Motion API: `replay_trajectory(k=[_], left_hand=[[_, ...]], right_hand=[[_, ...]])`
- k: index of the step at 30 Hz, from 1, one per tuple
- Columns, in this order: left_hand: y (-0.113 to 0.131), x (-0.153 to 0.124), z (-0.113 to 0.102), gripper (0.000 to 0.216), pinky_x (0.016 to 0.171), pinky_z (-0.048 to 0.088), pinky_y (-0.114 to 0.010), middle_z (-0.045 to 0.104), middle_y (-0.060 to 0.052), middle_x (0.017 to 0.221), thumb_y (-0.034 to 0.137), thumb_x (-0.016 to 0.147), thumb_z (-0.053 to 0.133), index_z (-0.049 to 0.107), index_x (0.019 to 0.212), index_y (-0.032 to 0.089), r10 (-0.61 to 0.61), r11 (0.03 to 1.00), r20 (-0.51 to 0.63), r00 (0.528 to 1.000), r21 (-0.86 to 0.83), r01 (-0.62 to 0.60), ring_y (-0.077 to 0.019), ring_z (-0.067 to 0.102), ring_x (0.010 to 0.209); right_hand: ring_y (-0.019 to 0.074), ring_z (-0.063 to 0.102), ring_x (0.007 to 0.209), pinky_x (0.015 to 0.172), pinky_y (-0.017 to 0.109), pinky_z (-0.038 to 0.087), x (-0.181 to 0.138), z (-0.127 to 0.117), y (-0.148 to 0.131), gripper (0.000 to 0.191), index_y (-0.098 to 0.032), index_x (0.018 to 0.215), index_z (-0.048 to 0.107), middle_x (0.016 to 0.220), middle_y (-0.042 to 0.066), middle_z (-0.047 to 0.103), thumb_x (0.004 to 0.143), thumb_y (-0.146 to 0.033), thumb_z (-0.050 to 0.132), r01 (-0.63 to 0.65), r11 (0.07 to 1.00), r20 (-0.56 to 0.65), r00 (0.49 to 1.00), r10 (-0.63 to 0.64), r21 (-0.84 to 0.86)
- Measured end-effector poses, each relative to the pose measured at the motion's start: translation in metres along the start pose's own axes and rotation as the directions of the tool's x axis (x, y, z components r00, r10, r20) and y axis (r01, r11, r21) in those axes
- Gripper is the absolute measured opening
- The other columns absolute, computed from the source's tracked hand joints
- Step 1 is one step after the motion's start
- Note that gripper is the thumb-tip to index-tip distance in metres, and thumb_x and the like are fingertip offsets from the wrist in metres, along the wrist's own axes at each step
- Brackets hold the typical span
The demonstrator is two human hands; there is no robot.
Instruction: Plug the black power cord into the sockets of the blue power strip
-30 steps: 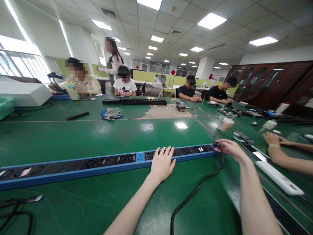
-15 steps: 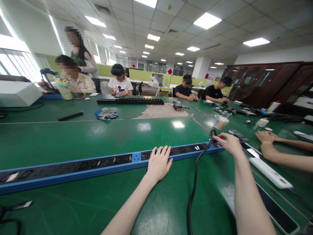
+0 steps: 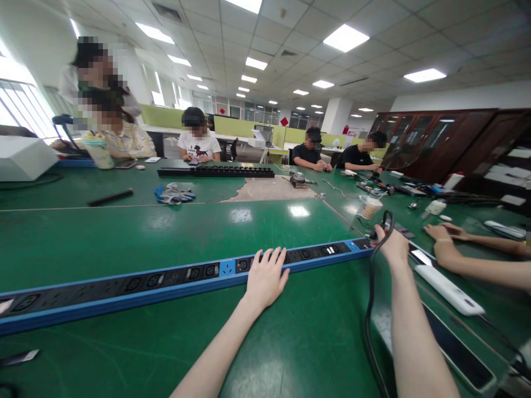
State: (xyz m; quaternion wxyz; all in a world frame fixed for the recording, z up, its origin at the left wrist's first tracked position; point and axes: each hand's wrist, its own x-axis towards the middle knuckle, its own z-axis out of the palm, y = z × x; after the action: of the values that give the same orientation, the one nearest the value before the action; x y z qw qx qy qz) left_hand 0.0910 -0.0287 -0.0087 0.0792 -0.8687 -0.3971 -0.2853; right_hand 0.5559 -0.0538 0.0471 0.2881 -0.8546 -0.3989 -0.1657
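Note:
A long blue and black power strip (image 3: 170, 281) lies slantwise across the green table. My left hand (image 3: 267, 276) rests flat on its middle, fingers spread over some sockets and holding nothing. Near the strip's right end, my right hand (image 3: 394, 243) is closed on a black power cord (image 3: 370, 309). The cord loops up over the fingers and hangs toward the table's near side. Its plug end is mostly hidden by the hand. Beside the right hand, the strip's blue end socket (image 3: 352, 245) is uncovered.
Right of my forearm lie a white power strip (image 3: 450, 290) and a dark phone-like slab (image 3: 460, 348). Another person's hands (image 3: 440, 233) rest beyond them. A plastic cup (image 3: 369, 207), gloves (image 3: 174, 193) and a long black strip (image 3: 215, 172) lie farther back, where several people sit.
My right hand has drawn the black cord rightward, away from the blue end socket it covered earlier. My left hand stays on the power strip. The standing person at the back left has shifted left.

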Motion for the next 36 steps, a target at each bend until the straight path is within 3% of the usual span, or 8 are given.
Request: replay_trajectory(k=[3,9,15,21,25,28,31,36], left_hand=[[0.000,0.000,0.000,0.053,0.116,0.032,-0.052,0.055,-0.007,0.148,0.044,0.101,0.041,0.044,0.151,0.028,-0.002,1.000,0.008,1.000,0.012,0.002,-0.0285,0.051,0.132],[-0.001,0.000,-0.001,0.054,0.116,0.032,-0.053,0.056,-0.007,0.148,0.044,0.100,0.042,0.044,0.152,0.027,0.001,1.000,-0.002,1.000,0.004,-0.001,-0.0290,0.051,0.132],[-0.001,-0.001,-0.001,0.054,0.117,0.031,-0.052,0.055,-0.007,0.148,0.044,0.100,0.041,0.044,0.151,0.028,-0.003,1.000,0.002,1.000,0.005,0.002,-0.0284,0.050,0.132],[-0.001,0.000,-0.001,0.054,0.116,0.031,-0.053,0.054,-0.007,0.149,0.044,0.101,0.041,0.043,0.152,0.027,-0.004,1.000,0.005,1.000,-0.004,0.004,-0.0287,0.049,0.133],[-0.001,-0.001,0.000,0.054,0.116,0.031,-0.053,0.054,-0.008,0.148,0.044,0.101,0.041,0.044,0.151,0.026,-0.005,1.000,0.003,1.000,-0.004,0.005,-0.0288,0.049,0.133],[-0.001,-0.001,0.000,0.054,0.116,0.031,-0.053,0.055,-0.008,0.148,0.044,0.100,0.041,0.044,0.151,0.026,-0.008,1.000,-0.003,1.000,-0.003,0.008,-0.0289,0.050,0.132],[-0.001,-0.001,0.001,0.054,0.116,0.032,-0.053,0.054,-0.008,0.148,0.044,0.100,0.042,0.044,0.151,0.026,-0.009,1.000,-0.006,1.000,-0.005,0.009,-0.0288,0.049,0.132],[-0.001,-0.001,0.001,0.054,0.116,0.031,-0.052,0.054,-0.007,0.148,0.045,0.100,0.042,0.045,0.151,0.026,-0.012,1.000,0.000,1.000,-0.007,0.012,-0.0286,0.049,0.132]], right_hand=[[0.0246,0.064,0.070,0.067,0.032,0.043,-0.004,0.009,-0.003,0.052,-0.016,0.097,0.072,0.074,0.012,0.070,0.094,-0.060,0.045,-0.048,0.999,0.069,0.997,0.047,0.009],[0.0260,0.062,0.077,0.067,0.033,0.040,-0.005,0.027,0.005,0.048,-0.018,0.095,0.072,0.086,0.013,0.071,0.091,-0.061,0.052,0.088,0.985,0.021,0.996,-0.086,-0.148],[0.0232,0.060,0.071,0.065,0.032,0.041,-0.009,0.036,0.006,0.053,-0.017,0.101,0.074,0.086,0.011,0.071,0.089,-0.065,0.053,0.088,0.995,0.075,0.994,-0.084,-0.042],[0.0276,0.064,0.079,0.074,0.036,0.046,-0.013,0.038,-0.009,0.056,-0.015,0.109,0.075,0.090,0.016,0.072,0.092,-0.062,0.051,0.113,0.989,0.054,0.993,-0.108,-0.093],[0.0265,0.065,0.075,0.071,0.035,0.047,-0.003,0.039,-0.001,0.049,-0.017,0.112,0.077,0.077,0.012,0.071,0.094,-0.054,0.050,0.130,0.986,0.219,0.970,-0.105,-0.103],[0.0252,0.067,0.080,0.073,0.033,0.047,0.008,0.040,0.008,0.042,-0.019,0.118,0.075,0.086,0.012,0.073,0.095,-0.042,0.049,0.245,0.959,0.319,0.928,-0.191,-0.139],[0.0247,0.067,0.088,0.078,0.032,0.047,0.012,0.041,0.012,0.041,-0.019,0.123,0.073,0.100,0.014,0.073,0.094,-0.037,0.051,0.315,0.932,0.307,0.918,-0.251,-0.181],[0.0244,0.066,0.090,0.075,0.032,0.048,0.005,0.041,0.003,0.038,-0.023,0.116,0.073,0.103,0.010,0.073,0.089,-0.047,0.059,0.201,0.965,0.184,0.968,-0.170,-0.166]])
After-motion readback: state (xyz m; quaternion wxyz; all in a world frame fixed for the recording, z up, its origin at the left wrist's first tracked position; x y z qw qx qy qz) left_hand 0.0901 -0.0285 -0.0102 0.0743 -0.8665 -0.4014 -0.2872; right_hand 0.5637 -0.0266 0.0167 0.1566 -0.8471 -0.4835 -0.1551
